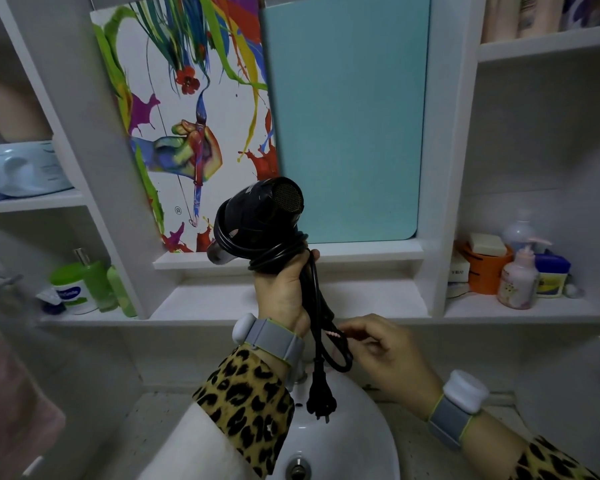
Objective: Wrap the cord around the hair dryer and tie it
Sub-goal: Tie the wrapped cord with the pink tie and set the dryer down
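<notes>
While the black hair dryer [257, 209] is held up above the sink [371, 431], its cord [313, 278] coiled around it, our left hand [281, 289] grips the handle and our right hand [388, 355] pinches a pink tie [331, 332] on the hanging cord, the plug [321, 400] dangling below.

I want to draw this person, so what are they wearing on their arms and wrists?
The left sleeve and right sleeve are leopard print: yellow-brown with black spots. The left band and right band are grey with lime-green edges, each carrying a white rounded gadget.
</notes>
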`<state>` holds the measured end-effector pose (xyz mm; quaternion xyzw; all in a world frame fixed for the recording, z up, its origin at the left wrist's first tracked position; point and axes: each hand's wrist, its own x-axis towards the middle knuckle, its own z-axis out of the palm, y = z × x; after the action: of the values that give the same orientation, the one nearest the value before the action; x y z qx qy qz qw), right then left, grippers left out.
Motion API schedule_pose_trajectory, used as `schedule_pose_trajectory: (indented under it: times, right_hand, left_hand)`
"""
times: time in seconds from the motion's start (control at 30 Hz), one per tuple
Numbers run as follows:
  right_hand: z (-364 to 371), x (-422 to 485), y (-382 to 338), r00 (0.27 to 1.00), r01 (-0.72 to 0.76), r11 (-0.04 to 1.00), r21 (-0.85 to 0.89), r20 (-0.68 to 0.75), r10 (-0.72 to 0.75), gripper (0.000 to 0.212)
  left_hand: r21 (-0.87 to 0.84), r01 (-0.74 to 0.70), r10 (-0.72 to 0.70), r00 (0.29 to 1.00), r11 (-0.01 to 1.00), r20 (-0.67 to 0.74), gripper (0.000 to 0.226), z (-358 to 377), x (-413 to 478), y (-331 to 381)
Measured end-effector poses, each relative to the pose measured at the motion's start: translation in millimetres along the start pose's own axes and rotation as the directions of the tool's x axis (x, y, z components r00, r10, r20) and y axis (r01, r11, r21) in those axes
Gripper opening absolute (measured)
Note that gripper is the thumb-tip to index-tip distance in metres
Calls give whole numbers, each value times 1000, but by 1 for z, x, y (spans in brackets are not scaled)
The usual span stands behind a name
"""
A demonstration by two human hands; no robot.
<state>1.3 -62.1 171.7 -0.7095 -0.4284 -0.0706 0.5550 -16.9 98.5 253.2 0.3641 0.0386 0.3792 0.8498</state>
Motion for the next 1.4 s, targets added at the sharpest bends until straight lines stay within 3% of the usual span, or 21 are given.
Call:
schedule_pose_trajectory:
  times: [0.13, 0.4, 0.53, 0.6, 0.7, 0.83, 0.97, 1.1, 1.27, 1.4]
  right_hand:
    - [0, -1, -8, 996, 92, 995, -46, -5, -92, 33]
    - [5, 2, -10, 965, 189, 924, -332, -109, -237, 15]
    - [3, 1, -14, 976, 103, 947, -305, -152, -155, 12]
    - [1, 5, -22, 983, -67, 990, -123, -176, 45, 10]
    - [2, 11, -31, 948, -252, 931, 266, -125, 292, 5]
    - [4, 12, -40, 936, -263, 882, 390, -118, 331, 6]
    - [9, 21, -52, 953, -184, 882, 433, -142, 269, 4]
    - [10, 30, -59, 954, -191, 864, 466, -120, 275, 17]
    - [16, 31, -55, 933, -265, 683, 680, 1, 361, 12]
    - [17, 27, -47, 931, -228, 592, 773, -5, 365, 16]
  left_hand:
    - [3, -37, 37, 999, 999, -21, 29, 2, 1, -3]
    - [5, -26, 26, 998, 1000, -59, 26, 1, -2, -6]
    - [2, -42, 42, 994, 999, -98, 33, 1, 0, -3]
    - [3, -37, 37, 994, 999, -107, 35, 3, 0, -1]
    - [0, -38, 38, 993, 999, -111, 36, 4, 1, 3]
    - [36, -66, 69, 991, 997, -115, 32, 3, 2, 4]
    - [166, -107, 127, 985, 980, -115, 24, 1, 3, 5]
    - [255, -116, 152, 981, 960, -124, 42, 2, 1, 4]
    - [275, -77, 128, 977, 958, -172, 55, 6, 0, 7]
    - [310, -66, 135, 969, 948, -207, 62, 5, 1, 10]
